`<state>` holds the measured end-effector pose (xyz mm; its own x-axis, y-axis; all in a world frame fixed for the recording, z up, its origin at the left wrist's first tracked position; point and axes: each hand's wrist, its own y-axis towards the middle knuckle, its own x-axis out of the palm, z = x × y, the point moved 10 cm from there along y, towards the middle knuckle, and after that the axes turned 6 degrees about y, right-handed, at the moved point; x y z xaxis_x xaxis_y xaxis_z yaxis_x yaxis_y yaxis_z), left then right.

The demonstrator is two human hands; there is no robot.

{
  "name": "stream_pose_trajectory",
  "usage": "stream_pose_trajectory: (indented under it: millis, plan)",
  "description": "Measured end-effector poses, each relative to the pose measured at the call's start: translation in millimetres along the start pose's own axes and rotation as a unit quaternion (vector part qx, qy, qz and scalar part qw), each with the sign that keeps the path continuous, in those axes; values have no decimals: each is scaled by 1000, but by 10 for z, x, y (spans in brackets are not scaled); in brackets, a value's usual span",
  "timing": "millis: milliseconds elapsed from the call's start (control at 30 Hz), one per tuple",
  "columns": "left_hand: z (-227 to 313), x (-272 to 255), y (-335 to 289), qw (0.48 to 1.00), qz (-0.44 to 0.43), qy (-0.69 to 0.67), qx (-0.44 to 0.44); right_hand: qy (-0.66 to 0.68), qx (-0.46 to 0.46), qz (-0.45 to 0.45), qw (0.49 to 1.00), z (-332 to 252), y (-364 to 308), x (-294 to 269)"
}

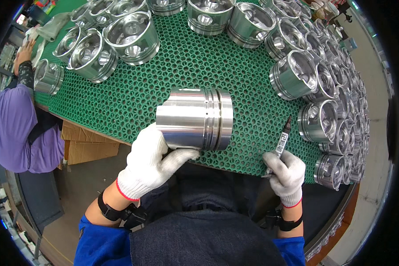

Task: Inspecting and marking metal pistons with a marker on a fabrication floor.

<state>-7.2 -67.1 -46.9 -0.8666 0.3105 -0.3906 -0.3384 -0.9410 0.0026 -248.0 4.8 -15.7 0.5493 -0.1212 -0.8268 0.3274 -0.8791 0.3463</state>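
A shiny metal piston [181, 116] lies on its side over the near edge of the green mat, its ring grooves toward the right. My left hand [148, 162], in a white knitted glove, grips it from the lower left, thumb along its near side; the fingers beneath are hidden. My right hand [286, 174], gloved the same way, is closed around a marker pen [283, 142] at the mat's near right edge. The pen's dark tip points up and away from me, apart from the piston.
A green honeycomb mat [133, 99] covers the table. Many pistons stand along its far side, such as one piston [133, 37], and crowd the right side, like another piston [295, 75]. At the left, a person in purple [13, 126] reaches over the table, above cardboard [91, 144].
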Motion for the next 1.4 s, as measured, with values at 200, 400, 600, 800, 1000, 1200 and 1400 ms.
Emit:
stream_pose_trajectory:
  millis: [200,400,600,800,1000,1200,1400]
  plan:
    - [186,23,-47,983,-18,112,147,-16,-8,-2,1000,13,30,7]
    - [-310,150,-121,980,-18,-158,-120,-25,2,-13,1000,38,15,16]
    - [-191,144,-170,993,-53,79,64,236,61,31,969,-188,57,-302]
    - [266,85,-230,939,3,222,262,583,-58,-2,810,-628,425,-373]
    - [138,14,-138,952,19,201,228,551,33,45,832,-512,524,-258]
    - [520,-71,-75,935,-18,260,240,82,-56,-27,995,-407,444,-348]
    - [602,36,2,931,-315,184,3,-88,-57,-47,993,-263,32,-17]
